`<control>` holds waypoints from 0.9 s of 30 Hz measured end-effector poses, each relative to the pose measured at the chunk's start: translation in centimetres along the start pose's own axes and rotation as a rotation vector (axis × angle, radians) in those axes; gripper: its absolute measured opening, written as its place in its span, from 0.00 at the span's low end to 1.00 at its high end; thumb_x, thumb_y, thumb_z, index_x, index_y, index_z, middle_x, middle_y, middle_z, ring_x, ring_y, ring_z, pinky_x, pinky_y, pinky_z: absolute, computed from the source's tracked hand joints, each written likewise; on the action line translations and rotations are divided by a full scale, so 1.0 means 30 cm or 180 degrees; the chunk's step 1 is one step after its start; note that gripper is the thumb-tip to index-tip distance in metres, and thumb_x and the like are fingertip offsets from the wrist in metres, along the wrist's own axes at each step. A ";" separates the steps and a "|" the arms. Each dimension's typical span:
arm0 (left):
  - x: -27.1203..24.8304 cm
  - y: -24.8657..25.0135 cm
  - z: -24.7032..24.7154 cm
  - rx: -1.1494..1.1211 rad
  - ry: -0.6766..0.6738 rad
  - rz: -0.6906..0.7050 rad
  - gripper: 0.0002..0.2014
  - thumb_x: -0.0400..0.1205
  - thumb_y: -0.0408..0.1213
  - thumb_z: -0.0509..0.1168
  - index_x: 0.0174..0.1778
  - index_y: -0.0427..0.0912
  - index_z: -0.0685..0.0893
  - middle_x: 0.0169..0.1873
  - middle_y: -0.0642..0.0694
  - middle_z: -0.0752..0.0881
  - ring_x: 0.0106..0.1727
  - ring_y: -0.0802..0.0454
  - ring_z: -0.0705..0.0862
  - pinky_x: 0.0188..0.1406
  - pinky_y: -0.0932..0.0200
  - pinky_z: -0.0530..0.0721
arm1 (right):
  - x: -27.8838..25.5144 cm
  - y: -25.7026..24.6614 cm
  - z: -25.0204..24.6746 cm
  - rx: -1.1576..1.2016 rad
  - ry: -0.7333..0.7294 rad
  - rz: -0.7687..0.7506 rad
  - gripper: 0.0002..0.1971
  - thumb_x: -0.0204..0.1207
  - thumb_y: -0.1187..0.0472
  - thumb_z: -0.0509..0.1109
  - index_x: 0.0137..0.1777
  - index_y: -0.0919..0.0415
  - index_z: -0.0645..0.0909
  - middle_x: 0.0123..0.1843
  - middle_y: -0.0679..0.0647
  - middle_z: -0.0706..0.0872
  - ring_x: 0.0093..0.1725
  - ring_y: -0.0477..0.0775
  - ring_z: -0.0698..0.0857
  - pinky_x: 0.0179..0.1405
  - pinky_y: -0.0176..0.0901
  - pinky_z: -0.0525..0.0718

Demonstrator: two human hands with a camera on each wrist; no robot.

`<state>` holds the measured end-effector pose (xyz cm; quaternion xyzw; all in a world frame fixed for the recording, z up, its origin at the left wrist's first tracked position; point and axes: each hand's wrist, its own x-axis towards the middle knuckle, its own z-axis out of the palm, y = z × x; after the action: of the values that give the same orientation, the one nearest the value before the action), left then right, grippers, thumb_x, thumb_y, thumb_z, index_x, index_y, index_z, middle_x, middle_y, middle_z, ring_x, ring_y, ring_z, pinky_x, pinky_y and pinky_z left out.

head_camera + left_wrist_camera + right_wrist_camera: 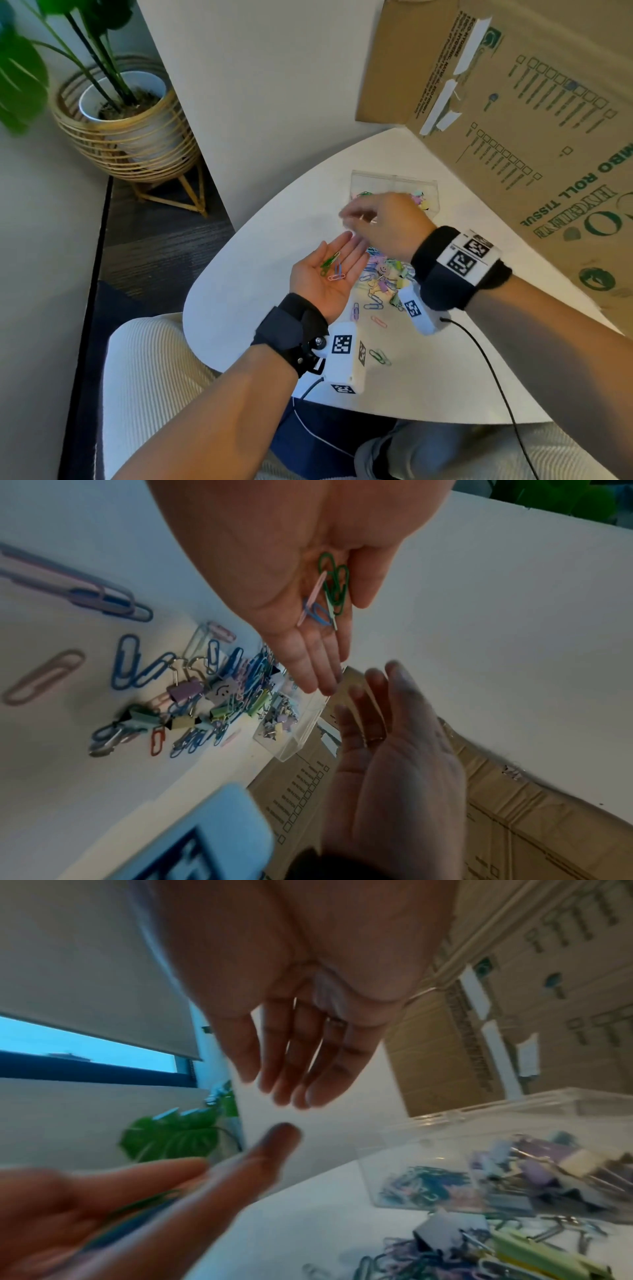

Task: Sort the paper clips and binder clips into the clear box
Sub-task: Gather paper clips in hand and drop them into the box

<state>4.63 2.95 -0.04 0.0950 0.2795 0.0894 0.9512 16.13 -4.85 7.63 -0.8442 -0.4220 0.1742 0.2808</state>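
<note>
Green paper clips (329, 261) lie on flat left hand (327, 274); right hand (383, 219) fingers loose, empty.

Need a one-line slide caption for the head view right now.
Left hand, palm up, cradles paper clips while the empty right hand hovers between the clip pile and clear box.

On the table (260, 308), the clear box (394, 180) sits at the far side, just before the cardboard box (513, 120). The pile of clips (383, 277) lies nearer the person. The left hand (325, 274), palm up with paper clips (332, 267) on it, hovers left of the pile; the right hand (383, 222) hangs between pile and clear box. A potted plant (126, 113) stands on the floor far left.
</note>
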 end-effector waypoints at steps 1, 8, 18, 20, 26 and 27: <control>-0.001 -0.004 0.003 0.0004 0.0034 -0.0001 0.19 0.87 0.39 0.52 0.59 0.29 0.81 0.55 0.32 0.86 0.54 0.38 0.87 0.61 0.45 0.83 | -0.033 -0.012 0.005 -0.0138 -0.0390 -0.0078 0.12 0.79 0.58 0.70 0.60 0.52 0.87 0.51 0.42 0.87 0.50 0.43 0.85 0.57 0.39 0.82; -0.037 -0.054 0.029 0.0112 0.0063 -0.0141 0.23 0.87 0.47 0.50 0.62 0.31 0.79 0.49 0.35 0.83 0.50 0.43 0.83 0.57 0.54 0.76 | -0.121 -0.017 0.025 -0.1410 -0.1020 -0.0584 0.18 0.78 0.52 0.70 0.68 0.46 0.81 0.56 0.51 0.82 0.57 0.55 0.75 0.57 0.53 0.76; -0.060 -0.071 0.052 0.0212 0.0233 -0.0118 0.22 0.86 0.50 0.54 0.54 0.34 0.84 0.44 0.37 0.85 0.56 0.42 0.81 0.73 0.50 0.71 | -0.143 -0.049 0.015 -0.1503 -0.0788 -0.0642 0.12 0.84 0.56 0.61 0.57 0.52 0.86 0.52 0.52 0.83 0.55 0.55 0.80 0.53 0.50 0.79; -0.062 -0.073 0.057 0.0233 0.0250 -0.0076 0.22 0.87 0.49 0.53 0.51 0.34 0.84 0.37 0.38 0.86 0.50 0.44 0.82 0.71 0.50 0.71 | -0.142 -0.056 0.010 -0.1636 -0.0874 -0.0620 0.11 0.82 0.56 0.62 0.54 0.53 0.86 0.50 0.53 0.83 0.53 0.56 0.80 0.51 0.52 0.80; -0.043 -0.088 0.027 0.0350 0.0284 -0.0170 0.25 0.88 0.50 0.50 0.60 0.32 0.81 0.46 0.35 0.84 0.49 0.45 0.79 0.77 0.49 0.63 | -0.154 -0.045 0.035 -0.1968 -0.1300 -0.0537 0.10 0.80 0.62 0.62 0.56 0.57 0.83 0.50 0.57 0.82 0.52 0.60 0.83 0.49 0.57 0.83; -0.041 -0.096 0.022 0.0405 0.0277 -0.0200 0.25 0.88 0.50 0.49 0.62 0.32 0.80 0.50 0.34 0.84 0.53 0.43 0.80 0.78 0.47 0.64 | -0.156 -0.042 0.037 -0.2017 -0.1369 -0.0489 0.12 0.80 0.62 0.61 0.58 0.57 0.83 0.52 0.57 0.80 0.52 0.61 0.83 0.50 0.56 0.83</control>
<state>4.33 -0.20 0.47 0.1425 0.3285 0.0456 0.9326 12.04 -7.66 7.81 -0.7993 -0.5661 0.1868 -0.0765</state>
